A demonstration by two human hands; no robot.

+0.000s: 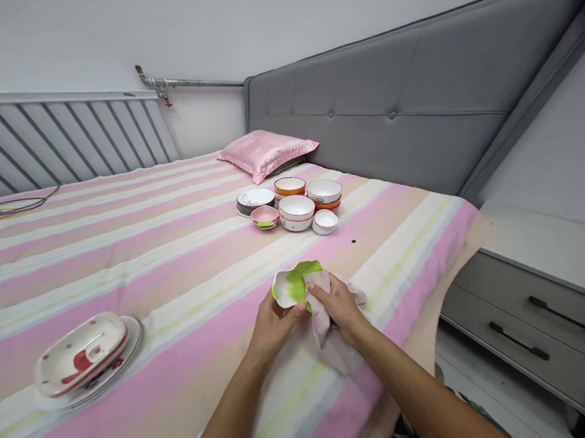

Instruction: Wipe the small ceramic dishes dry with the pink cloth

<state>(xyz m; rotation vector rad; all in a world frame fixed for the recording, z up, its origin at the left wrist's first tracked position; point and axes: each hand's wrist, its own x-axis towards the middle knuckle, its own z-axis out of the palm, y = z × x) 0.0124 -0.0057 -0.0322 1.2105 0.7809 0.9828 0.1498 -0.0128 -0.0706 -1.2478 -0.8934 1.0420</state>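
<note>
A small green and white bowl [296, 284] with a wavy rim is tilted toward me above the bed. My left hand [278, 325] grips its lower left side, thumb at the near edge. In my right hand [339, 304] is a pale pink cloth [324, 320], pressed against the bowl's right rim. Part of the cloth hangs below and behind that hand. The bowl's underside and the fingers behind it are hidden.
Ahead on the striped bedspread stand stacked bowls [297, 213], plates [256, 200], small white dishes [325, 222] and a pink dish [265, 215]. At left lie oval dishes [86, 353] on plates. A pillow [268, 150] rests by the headboard [364, 94]; a drawer cabinet [539, 308] stands right.
</note>
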